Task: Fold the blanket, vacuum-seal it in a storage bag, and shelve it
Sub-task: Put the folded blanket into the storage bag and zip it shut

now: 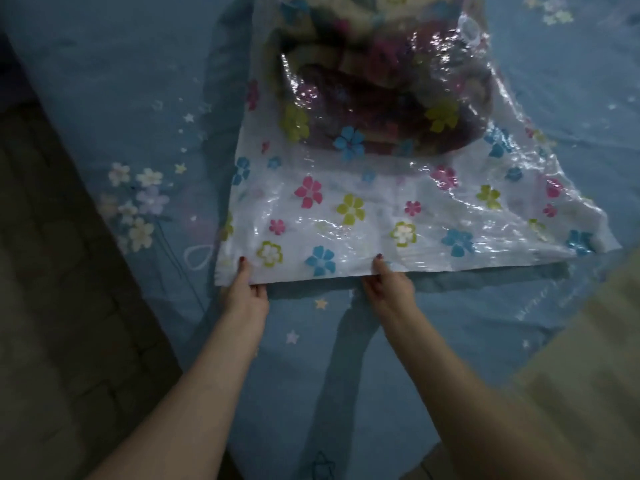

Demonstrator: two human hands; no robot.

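Both arms reach forward over the bed [104, 98], left hand [244, 292] and right hand [388, 289] each pinching the near edge of the flowered storage bag [346, 216], the folded blanket [381, 98] bulging inside its far end.

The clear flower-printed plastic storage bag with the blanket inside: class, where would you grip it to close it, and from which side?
Grip the flat near edge of the storage bag from the near side; the blanket bulges at the far end.
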